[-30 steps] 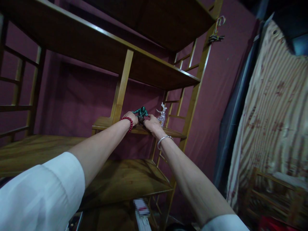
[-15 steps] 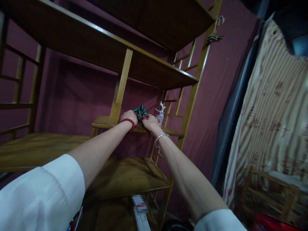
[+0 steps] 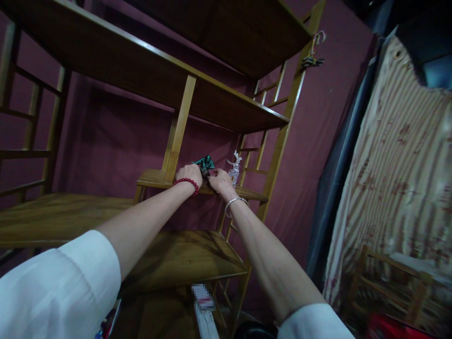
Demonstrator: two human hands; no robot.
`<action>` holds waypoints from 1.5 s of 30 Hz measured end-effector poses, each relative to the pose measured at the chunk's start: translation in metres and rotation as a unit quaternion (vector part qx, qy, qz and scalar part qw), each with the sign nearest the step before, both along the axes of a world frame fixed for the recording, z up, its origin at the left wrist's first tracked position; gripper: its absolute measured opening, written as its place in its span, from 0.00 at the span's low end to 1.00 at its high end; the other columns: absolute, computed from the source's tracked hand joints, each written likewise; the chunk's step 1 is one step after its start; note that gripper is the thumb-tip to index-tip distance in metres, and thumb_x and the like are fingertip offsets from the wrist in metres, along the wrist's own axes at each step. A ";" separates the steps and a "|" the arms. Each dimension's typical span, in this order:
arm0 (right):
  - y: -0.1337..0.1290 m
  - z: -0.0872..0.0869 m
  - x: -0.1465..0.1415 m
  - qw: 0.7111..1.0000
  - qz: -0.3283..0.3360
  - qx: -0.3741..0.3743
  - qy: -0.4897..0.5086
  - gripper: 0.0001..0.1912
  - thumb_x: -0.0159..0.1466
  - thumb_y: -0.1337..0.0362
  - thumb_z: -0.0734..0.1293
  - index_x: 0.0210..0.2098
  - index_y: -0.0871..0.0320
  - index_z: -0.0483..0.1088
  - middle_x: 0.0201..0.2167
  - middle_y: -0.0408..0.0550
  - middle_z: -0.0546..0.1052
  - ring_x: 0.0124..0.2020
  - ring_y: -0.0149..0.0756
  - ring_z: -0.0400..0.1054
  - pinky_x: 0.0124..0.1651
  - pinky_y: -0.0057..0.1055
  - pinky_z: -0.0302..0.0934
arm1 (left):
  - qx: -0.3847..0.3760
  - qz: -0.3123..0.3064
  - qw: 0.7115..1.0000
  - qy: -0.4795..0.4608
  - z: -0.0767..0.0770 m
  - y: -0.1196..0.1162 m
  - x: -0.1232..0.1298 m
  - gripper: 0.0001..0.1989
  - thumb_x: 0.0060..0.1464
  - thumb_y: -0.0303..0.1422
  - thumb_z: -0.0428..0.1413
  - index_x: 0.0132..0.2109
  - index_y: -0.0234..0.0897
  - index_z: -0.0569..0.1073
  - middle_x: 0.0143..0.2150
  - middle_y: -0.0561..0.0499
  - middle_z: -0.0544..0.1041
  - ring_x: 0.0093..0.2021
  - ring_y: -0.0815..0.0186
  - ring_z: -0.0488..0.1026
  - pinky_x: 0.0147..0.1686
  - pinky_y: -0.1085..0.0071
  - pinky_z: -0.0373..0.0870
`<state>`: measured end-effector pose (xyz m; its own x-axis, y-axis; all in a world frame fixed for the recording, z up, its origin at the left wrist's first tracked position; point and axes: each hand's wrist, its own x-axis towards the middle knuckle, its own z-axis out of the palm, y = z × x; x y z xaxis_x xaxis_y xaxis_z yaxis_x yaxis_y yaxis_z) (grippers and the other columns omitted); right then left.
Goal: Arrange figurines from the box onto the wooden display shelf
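Note:
A small dark ornament with a shiny green bow (image 3: 205,163) stands on the raised shelf (image 3: 153,177), between my two hands. My left hand (image 3: 189,174), with a red bead bracelet at the wrist, is closed against its left side; the fingertips are hidden behind the hand. On the other side my right hand (image 3: 221,181), wearing a silver bangle, has bent fingers closed on the ornament's lower part. Just right of that hand is a clear deer figurine (image 3: 234,170) with antlers, partly covered by the hand.
The wooden shelf unit has a lower board (image 3: 183,259), an upper board (image 3: 212,101) and an upright post (image 3: 181,122). A hanger (image 3: 312,61) hangs at its right side. Further right are a striped curtain (image 3: 384,155) and a wooden chair (image 3: 395,278).
The view has shifted slightly. Both hands stay at the green-bowed ornament, with hardly any movement.

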<state>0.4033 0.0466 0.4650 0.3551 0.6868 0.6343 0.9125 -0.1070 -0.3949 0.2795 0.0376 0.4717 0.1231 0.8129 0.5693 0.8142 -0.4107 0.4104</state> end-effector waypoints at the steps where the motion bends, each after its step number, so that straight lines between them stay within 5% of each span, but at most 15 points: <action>1: -0.002 0.000 -0.001 1.000 -0.004 -0.002 -0.004 0.23 0.54 0.63 0.61 0.49 0.61 0.66 0.44 0.56 0.73 0.46 0.42 0.67 0.46 0.32 0.59 | 0.015 0.006 1.000 0.011 -0.003 -0.004 -0.001 0.15 0.50 0.30 0.48 0.42 0.30 0.74 0.40 0.35 0.75 0.44 0.56 0.72 0.39 0.66 0.68; 8: -0.014 0.001 -0.005 1.000 -0.018 -0.005 -0.016 0.23 0.54 0.66 0.59 0.50 0.63 0.65 0.45 0.57 0.73 0.48 0.44 0.66 0.47 0.33 0.59 | 0.165 -0.028 0.982 0.089 -0.029 -0.029 -0.012 0.16 0.52 0.33 0.43 0.37 0.31 0.74 0.37 0.39 0.76 0.41 0.58 0.71 0.39 0.67 0.67; 16: -0.018 0.000 -0.007 1.000 -0.010 -0.009 -0.008 0.22 0.55 0.67 0.59 0.49 0.60 0.65 0.45 0.54 0.73 0.49 0.42 0.65 0.48 0.33 0.58 | 0.097 -0.056 0.987 0.118 -0.026 -0.036 -0.016 0.19 0.53 0.37 0.42 0.37 0.32 0.74 0.36 0.39 0.76 0.41 0.57 0.72 0.39 0.65 0.66; 28: -0.045 -0.022 -0.008 0.990 0.073 0.107 0.054 0.19 0.56 0.69 0.59 0.46 0.59 0.67 0.43 0.48 0.74 0.44 0.34 0.68 0.48 0.28 0.59 | 0.238 -0.116 0.960 0.093 -0.053 -0.035 -0.031 0.13 0.53 0.28 0.43 0.38 0.29 0.71 0.38 0.40 0.73 0.44 0.61 0.67 0.48 0.67 0.61; 39: -0.098 -0.076 -0.041 0.926 0.233 0.284 0.083 0.17 0.56 0.71 0.53 0.39 0.61 0.68 0.38 0.48 0.74 0.39 0.31 0.68 0.48 0.28 0.59 | 0.345 -0.209 0.912 0.078 -0.077 -0.053 -0.054 0.15 0.51 0.22 0.43 0.44 0.28 0.68 0.46 0.40 0.71 0.53 0.61 0.61 0.54 0.63 0.58; 45: -0.123 -0.133 -0.062 0.901 0.306 0.267 0.156 0.14 0.57 0.70 0.54 0.35 0.58 0.69 0.36 0.48 0.73 0.38 0.32 0.67 0.46 0.31 0.61 | 0.290 -0.288 0.906 0.109 -0.117 -0.066 -0.072 0.15 0.53 0.24 0.43 0.46 0.33 0.67 0.47 0.43 0.70 0.53 0.62 0.61 0.50 0.64 0.63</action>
